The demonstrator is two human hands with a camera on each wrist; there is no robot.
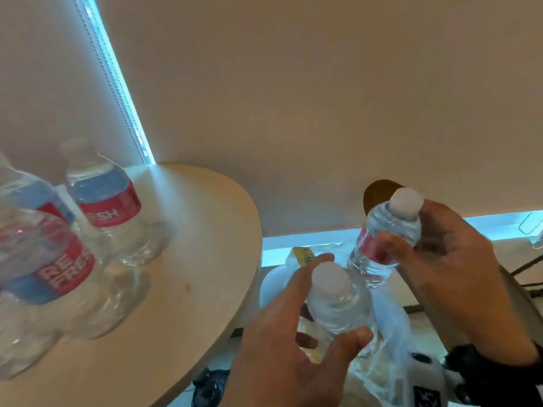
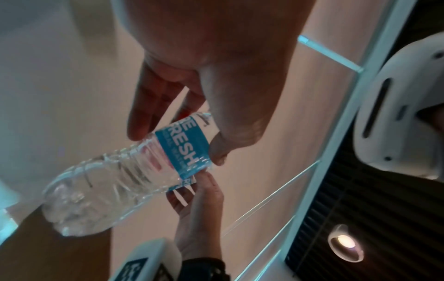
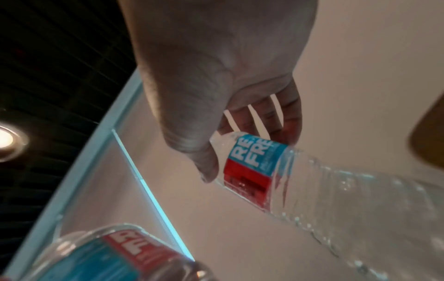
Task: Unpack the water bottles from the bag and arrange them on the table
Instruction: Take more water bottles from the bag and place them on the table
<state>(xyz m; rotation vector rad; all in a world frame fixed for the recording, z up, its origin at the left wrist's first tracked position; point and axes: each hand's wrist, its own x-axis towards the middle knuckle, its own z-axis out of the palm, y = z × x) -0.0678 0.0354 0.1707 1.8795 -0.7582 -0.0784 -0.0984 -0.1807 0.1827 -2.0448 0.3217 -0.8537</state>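
Three bottles (image 1: 102, 201) already standing on worktop (image 1: 191, 289), frame left; left grip (image 1: 282, 348) and right grip (image 1: 458, 268) each grasping another bottle, yet unplaced.

Three clear, red-and-blue-labelled water bottles (image 1: 102, 201) stand on the round table (image 1: 191, 259); two more capped bottles (image 1: 385, 236) are held beside it.

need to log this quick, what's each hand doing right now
Left hand: grips a water bottle near its neck.
Right hand: grips a second water bottle at its label.
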